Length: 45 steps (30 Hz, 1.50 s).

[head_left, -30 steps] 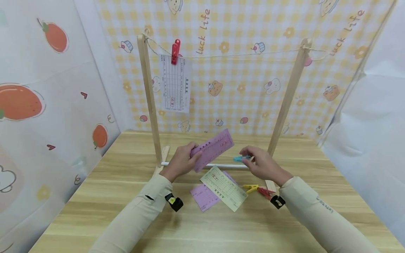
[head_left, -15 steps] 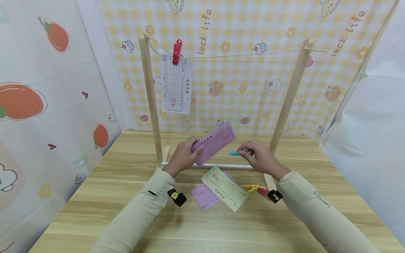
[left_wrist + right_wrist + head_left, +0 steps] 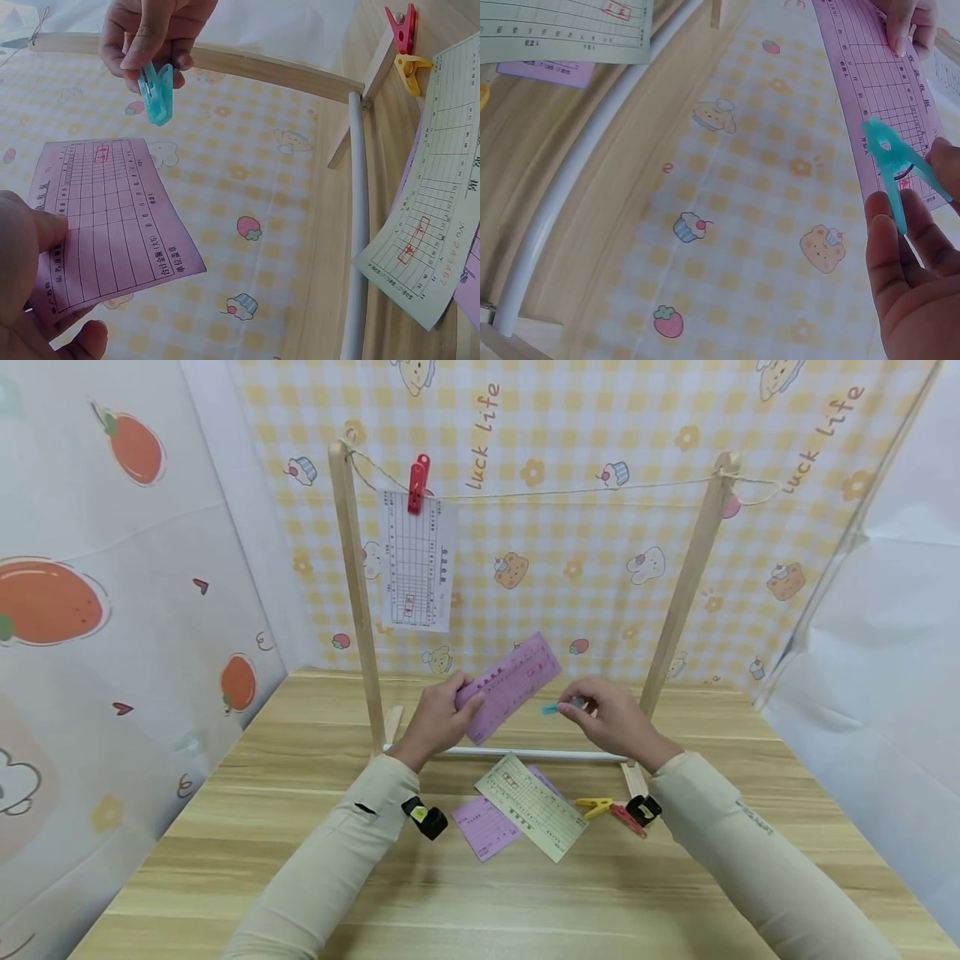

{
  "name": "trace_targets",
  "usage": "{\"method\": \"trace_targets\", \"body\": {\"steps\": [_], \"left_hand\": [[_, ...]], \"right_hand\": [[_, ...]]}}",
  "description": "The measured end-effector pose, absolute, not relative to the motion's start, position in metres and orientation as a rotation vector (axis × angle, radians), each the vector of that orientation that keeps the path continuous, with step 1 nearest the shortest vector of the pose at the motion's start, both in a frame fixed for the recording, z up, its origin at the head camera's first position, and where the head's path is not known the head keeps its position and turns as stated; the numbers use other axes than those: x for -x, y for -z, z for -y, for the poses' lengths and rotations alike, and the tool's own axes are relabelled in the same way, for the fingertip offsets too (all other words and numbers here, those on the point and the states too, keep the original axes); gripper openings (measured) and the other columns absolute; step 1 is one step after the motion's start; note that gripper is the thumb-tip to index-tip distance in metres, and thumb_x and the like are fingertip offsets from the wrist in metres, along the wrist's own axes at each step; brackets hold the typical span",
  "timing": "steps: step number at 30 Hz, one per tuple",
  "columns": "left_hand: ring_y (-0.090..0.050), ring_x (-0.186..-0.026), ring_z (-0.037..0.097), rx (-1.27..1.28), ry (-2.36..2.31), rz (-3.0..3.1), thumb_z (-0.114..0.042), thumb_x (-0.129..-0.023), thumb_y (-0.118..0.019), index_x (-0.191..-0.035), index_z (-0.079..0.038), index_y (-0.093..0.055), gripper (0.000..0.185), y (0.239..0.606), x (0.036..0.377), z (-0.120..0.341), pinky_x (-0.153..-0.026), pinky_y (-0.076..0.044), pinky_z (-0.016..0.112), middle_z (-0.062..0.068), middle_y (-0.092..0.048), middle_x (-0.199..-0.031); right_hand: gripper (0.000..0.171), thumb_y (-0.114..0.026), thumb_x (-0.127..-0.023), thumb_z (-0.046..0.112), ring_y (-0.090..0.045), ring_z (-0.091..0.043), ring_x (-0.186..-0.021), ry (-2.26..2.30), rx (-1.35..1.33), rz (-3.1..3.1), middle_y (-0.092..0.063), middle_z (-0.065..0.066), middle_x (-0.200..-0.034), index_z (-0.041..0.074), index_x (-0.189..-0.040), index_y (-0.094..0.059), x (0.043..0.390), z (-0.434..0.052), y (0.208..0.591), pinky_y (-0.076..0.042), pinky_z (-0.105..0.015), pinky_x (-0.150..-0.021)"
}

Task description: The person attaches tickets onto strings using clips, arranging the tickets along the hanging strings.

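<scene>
Holding a purple slip (image 3: pixel 510 683) in the left hand (image 3: pixel 438 720) and pinching a blue clothespin (image 3: pixel 552 707) in the right hand (image 3: pixel 603 718) — both below the string (image 3: pixel 570 491) — one white slip (image 3: pixel 417 560) already hangs pegged there, while three papers and two pegs lie unhung on the table (image 3: pixel 525 893).

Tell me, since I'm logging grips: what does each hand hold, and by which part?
Left hand pinches the purple paper slip by its lower-left end; right hand pinches the blue plastic clothespin by its handle end.
</scene>
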<state>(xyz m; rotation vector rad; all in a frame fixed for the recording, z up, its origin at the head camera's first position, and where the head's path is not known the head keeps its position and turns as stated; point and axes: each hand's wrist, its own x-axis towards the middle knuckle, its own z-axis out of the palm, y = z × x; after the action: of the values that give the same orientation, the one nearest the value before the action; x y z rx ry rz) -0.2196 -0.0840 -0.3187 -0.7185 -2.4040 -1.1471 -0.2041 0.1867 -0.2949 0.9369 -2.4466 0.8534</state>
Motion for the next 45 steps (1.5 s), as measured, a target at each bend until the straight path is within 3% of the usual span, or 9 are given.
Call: {"method": "trace_targets", "body": {"steps": [9, 19, 29, 45], "left_hand": [[-0.066, -0.072, 0.024, 0.698, 1.162, 2.383, -0.013, -0.096, -0.059, -0.099, 0.000, -0.058, 0.013, 0.311, 0.222, 0.081, -0.058, -0.054, 0.031, 0.014, -0.067, -0.086], [-0.067, -0.080, 0.028, 0.633, 1.261, 2.390, -0.014, -0.098, -0.057, -0.102, -0.002, -0.056, 0.013, 0.305, 0.223, 0.079, -0.064, -0.056, 0.036, 0.018, -0.067, -0.095], [-0.067, -0.081, 0.029, 0.626, 1.287, 2.328, -0.014, -0.098, -0.057, -0.102, 0.000, -0.055, 0.014, 0.305, 0.231, 0.076, -0.065, -0.056, 0.037, 0.018, -0.067, -0.095], [-0.066, -0.078, 0.029, 0.624, 1.306, 2.257, -0.017, -0.099, -0.056, -0.102, 0.000, -0.054, 0.017, 0.300, 0.238, 0.072, -0.063, -0.054, 0.038, 0.018, -0.067, -0.092]], "right_hand": [[0.019, -0.075, -0.085, 0.007, -0.065, -0.021, -0.074, -0.931, -0.808, 2.444, -0.065, -0.013, -0.092, -0.001, -0.098, -0.064, 0.206, -0.182, 0.283, -0.055, -0.032, -0.067], [0.026, -0.078, -0.082, 0.005, -0.067, -0.026, -0.081, -1.132, -0.719, 2.454, -0.067, -0.016, -0.097, -0.005, -0.100, -0.062, 0.207, -0.175, 0.274, -0.055, -0.025, -0.069], [0.023, -0.073, -0.087, 0.011, -0.068, -0.028, -0.083, -1.104, -0.683, 2.466, -0.066, -0.016, -0.103, -0.002, -0.104, -0.063, 0.211, -0.171, 0.265, -0.055, -0.040, -0.071], [0.024, -0.069, -0.089, 0.006, -0.066, -0.031, -0.089, -1.199, -0.656, 2.329, -0.065, -0.020, -0.106, -0.004, -0.109, -0.059, 0.220, -0.159, 0.247, -0.054, -0.042, -0.078]]}}
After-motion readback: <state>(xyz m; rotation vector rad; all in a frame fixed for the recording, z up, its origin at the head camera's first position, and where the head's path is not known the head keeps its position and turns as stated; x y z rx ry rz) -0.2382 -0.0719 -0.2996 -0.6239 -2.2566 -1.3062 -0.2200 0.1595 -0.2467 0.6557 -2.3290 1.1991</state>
